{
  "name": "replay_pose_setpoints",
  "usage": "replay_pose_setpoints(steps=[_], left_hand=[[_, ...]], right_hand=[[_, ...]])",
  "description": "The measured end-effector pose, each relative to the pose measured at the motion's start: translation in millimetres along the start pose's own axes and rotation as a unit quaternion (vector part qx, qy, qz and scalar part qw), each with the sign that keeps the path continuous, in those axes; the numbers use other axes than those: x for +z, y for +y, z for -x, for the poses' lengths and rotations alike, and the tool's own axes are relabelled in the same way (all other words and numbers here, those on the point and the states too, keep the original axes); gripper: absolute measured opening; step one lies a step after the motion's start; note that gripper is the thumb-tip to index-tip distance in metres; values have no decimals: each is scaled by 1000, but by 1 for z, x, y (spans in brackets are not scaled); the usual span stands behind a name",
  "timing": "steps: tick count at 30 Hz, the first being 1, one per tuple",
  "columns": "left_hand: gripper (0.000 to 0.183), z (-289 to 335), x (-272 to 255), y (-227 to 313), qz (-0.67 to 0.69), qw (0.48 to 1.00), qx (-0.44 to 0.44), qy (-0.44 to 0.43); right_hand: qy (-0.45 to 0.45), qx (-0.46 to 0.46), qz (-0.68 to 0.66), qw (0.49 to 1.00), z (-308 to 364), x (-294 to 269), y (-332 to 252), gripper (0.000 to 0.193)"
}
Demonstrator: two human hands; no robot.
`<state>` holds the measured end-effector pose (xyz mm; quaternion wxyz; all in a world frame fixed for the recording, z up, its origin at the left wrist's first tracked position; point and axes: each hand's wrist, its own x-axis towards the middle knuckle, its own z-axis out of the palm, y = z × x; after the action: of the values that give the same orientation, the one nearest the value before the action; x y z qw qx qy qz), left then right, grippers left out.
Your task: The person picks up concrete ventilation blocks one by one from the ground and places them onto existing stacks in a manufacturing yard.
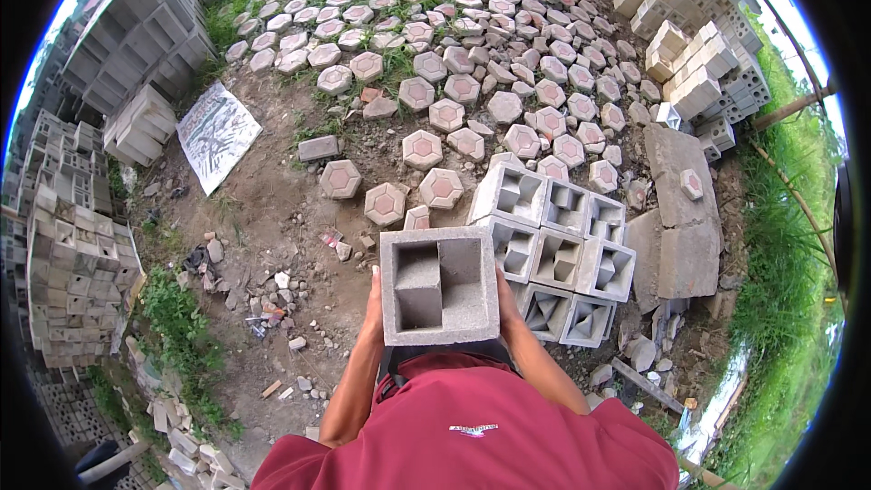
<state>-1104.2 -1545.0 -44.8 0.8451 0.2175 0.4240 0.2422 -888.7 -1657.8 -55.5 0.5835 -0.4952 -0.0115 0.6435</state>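
Observation:
A grey square concrete block (392, 286) is held up in front of my body, its open face showing an inner upright wall and stepped hollows. My left hand (374, 303) presses against its left side and my right hand (508, 298) against its right side. Most of the fingers are hidden behind or beneath the block. Just past my right hand stands a stack of similar hollow concrete blocks (581, 252), several rows high, with angled pieces inside their openings.
Many hexagonal pavers (422, 150) with reddish centres cover the ground ahead. Block stacks rise at left (77, 281) and far right (703, 68). A white printed sheet (218, 138) lies at left. Broken slabs (685, 218) lie right of the near stack, and rubble (281, 295) at left.

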Motion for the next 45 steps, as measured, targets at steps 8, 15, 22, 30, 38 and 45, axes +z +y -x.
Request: replay_pose_setpoints(steps=[8, 15, 22, 30, 38, 45], left_hand=[[74, -36, 2, 129, -21, 998, 48, -26], [76, -110, 6, 177, 19, 997, 45, -63], [71, -256, 52, 248, 20, 990, 121, -64], [66, -369, 181, 398, 10, 995, 88, -44], [65, -448, 243, 467, -22, 991, 129, 18], [59, -595, 247, 525, -66, 997, 40, 10]], right_hand=[[-1, -49, -19, 999, -48, 108, -66, 64], [40, -141, 63, 987, -145, 112, -91, 60], [-14, -178, 36, 983, -281, 117, -204, 56], [7, -162, 59, 985, -339, 175, -422, 59], [2, -224, 92, 970, -469, 133, -468, 58], [1, -175, -60, 983, -566, 143, -523, 54]])
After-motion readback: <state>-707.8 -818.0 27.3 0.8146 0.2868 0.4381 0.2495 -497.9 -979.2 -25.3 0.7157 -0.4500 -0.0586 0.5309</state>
